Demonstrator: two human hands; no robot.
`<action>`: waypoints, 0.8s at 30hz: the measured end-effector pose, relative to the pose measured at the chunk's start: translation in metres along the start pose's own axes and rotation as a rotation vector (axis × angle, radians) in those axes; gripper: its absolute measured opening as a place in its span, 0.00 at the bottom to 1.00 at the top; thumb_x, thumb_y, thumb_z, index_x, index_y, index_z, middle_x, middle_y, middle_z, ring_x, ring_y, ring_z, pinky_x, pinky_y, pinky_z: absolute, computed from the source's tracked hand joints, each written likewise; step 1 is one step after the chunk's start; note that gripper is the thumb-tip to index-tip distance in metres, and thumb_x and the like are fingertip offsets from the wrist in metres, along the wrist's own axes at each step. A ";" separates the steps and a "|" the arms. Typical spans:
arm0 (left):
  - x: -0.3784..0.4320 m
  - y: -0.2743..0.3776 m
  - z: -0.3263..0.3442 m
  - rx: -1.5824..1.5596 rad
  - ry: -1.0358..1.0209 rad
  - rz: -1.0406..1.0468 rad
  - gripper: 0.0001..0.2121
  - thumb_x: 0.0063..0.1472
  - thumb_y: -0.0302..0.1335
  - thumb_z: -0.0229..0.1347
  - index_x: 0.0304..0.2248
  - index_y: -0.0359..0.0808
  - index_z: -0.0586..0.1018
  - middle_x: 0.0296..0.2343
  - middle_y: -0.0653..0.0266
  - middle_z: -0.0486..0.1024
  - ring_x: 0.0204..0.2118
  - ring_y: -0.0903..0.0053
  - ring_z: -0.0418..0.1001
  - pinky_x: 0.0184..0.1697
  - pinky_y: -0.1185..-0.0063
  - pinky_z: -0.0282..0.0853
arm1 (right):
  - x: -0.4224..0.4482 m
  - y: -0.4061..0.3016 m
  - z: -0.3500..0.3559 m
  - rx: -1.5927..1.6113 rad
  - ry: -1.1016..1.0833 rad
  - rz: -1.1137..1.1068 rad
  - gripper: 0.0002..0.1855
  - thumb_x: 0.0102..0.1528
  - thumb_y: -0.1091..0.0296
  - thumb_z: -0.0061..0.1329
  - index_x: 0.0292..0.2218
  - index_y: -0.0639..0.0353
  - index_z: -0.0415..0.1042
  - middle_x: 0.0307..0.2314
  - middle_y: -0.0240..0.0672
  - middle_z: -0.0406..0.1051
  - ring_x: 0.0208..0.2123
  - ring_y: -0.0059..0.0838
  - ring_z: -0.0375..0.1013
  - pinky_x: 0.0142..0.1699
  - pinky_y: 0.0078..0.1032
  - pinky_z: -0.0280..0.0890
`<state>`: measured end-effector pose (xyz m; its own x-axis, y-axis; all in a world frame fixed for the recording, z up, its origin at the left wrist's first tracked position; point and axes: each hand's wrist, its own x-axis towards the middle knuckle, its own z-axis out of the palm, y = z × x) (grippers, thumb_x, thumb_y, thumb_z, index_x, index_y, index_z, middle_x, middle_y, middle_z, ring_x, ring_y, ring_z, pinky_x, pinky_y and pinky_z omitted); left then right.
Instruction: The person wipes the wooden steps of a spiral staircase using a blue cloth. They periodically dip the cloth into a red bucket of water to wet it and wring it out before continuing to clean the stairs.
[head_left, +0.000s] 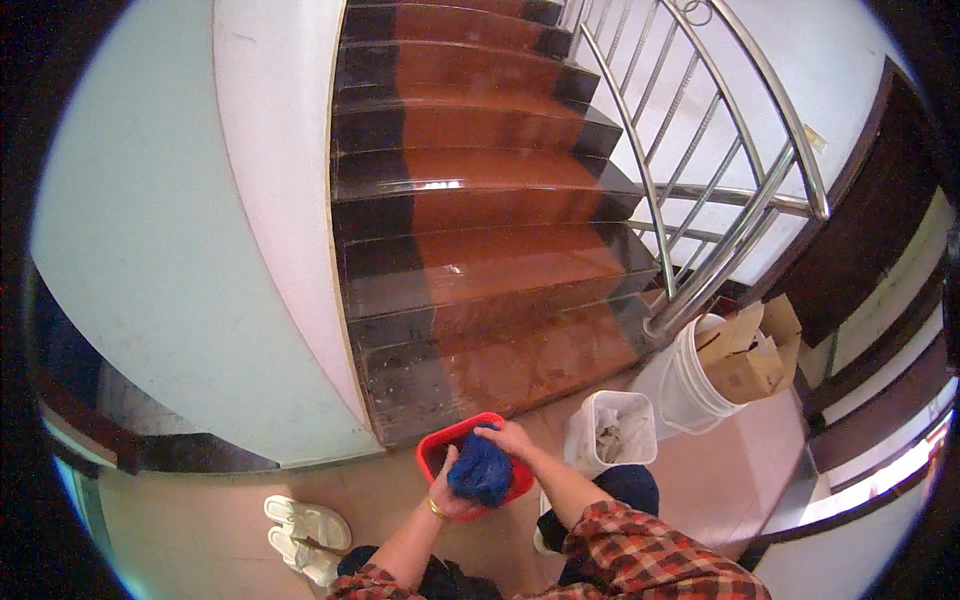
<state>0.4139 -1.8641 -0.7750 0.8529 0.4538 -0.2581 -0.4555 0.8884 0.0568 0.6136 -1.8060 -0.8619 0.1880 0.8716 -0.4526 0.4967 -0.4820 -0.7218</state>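
Note:
A bunched blue cloth (481, 471) is held between both hands over a red plastic basin (431, 450). My left hand (447, 491), with a gold-coloured bangle at the wrist, grips it from the lower left. From the upper right, my right hand (510, 441) presses on it, fingers over its top edge. The basin's rim shows around the cloth and hands; its inside is mostly hidden. Directly beyond the basin is the lowest step of a staircase (525, 360) in reddish-brown and black polished stone, with wet-looking sheen on its steps.
White sandals (307, 525) lie on the tiled floor at left. To the right stand a small white bucket (576, 442) with crumpled scraps and a larger white bucket (664, 386) holding cardboard (742, 371). A metal stair railing (750, 225) rises behind them; a pale wall (172, 225) curves along the left.

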 end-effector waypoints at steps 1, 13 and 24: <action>-0.003 -0.002 0.006 0.053 0.080 0.007 0.30 0.55 0.55 0.35 0.49 0.41 0.63 0.45 0.62 0.65 0.46 0.67 0.64 0.51 0.67 0.57 | 0.007 0.024 0.011 0.057 -0.003 0.077 0.23 0.49 0.49 0.46 0.35 0.64 0.71 0.27 0.32 0.72 0.30 0.27 0.71 0.39 0.24 0.64; -0.004 0.002 -0.015 -0.172 0.094 0.332 0.24 0.57 0.49 0.39 0.47 0.42 0.66 0.44 0.65 0.67 0.44 0.72 0.67 0.50 0.71 0.61 | -0.072 -0.052 0.048 1.607 -0.236 0.343 0.27 0.50 0.42 0.41 0.41 0.56 0.68 0.38 0.35 0.69 0.39 0.33 0.69 0.49 0.33 0.61; 0.014 0.017 -0.041 1.268 0.592 0.252 0.25 0.48 0.42 0.53 0.42 0.34 0.68 0.38 0.55 0.71 0.39 0.68 0.70 0.39 0.75 0.66 | 0.017 -0.030 0.051 0.233 -0.070 0.064 0.21 0.41 0.62 0.49 0.37 0.62 0.67 0.29 0.40 0.71 0.32 0.36 0.71 0.39 0.31 0.65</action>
<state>0.4081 -1.8455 -0.8173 0.4098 0.7922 -0.4523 0.2262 0.3920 0.8917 0.5584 -1.7806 -0.8746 0.1501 0.8341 -0.5308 0.2754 -0.5509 -0.7878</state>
